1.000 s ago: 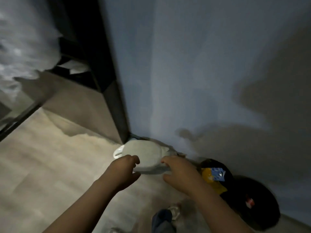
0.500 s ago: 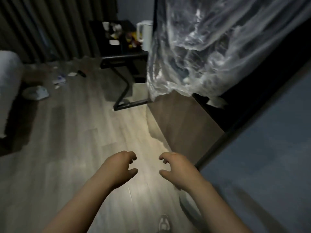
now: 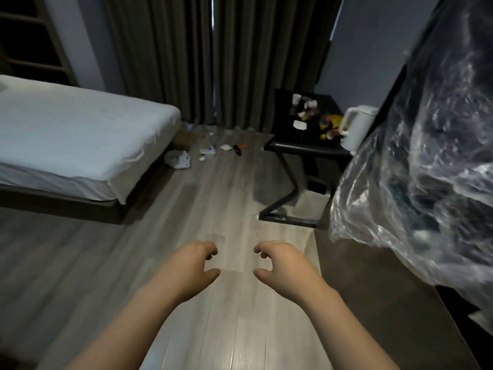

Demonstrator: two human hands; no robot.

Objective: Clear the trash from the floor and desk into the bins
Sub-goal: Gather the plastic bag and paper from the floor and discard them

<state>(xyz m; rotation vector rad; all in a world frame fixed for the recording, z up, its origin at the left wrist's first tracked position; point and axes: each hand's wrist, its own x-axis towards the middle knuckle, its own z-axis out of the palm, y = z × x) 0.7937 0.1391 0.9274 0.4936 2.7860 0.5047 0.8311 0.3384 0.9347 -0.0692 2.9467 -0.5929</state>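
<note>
Your left hand (image 3: 186,265) and right hand (image 3: 282,263) are both held out in front of you above the floor (image 3: 221,198), side by side with a gap between them. Each is empty, with the fingers curled loosely inward and the thumb spread away from them, so both are half-open claws holding nothing. The floor trash lies well ahead of your hands, slightly to the left of your left hand: a crumpled white bag (image 3: 177,158) sits at the foot of the bed (image 3: 80,129), and just right of it are scattered scraps (image 3: 210,150) and a small dark item (image 3: 237,150), all near the curtain (image 3: 213,57). Ahead and to the right of your right hand stands the dark worktop (image 3: 309,145), carrying cups (image 3: 296,100), a jumble of coloured wrappers (image 3: 329,126) and a white kettle (image 3: 357,128) at its right edge. Close on the right of your right hand, higher up, hangs a mass of clear plastic sheet (image 3: 426,169) over a dark cabinet (image 3: 386,289). You cannot see any bin from here.
</note>
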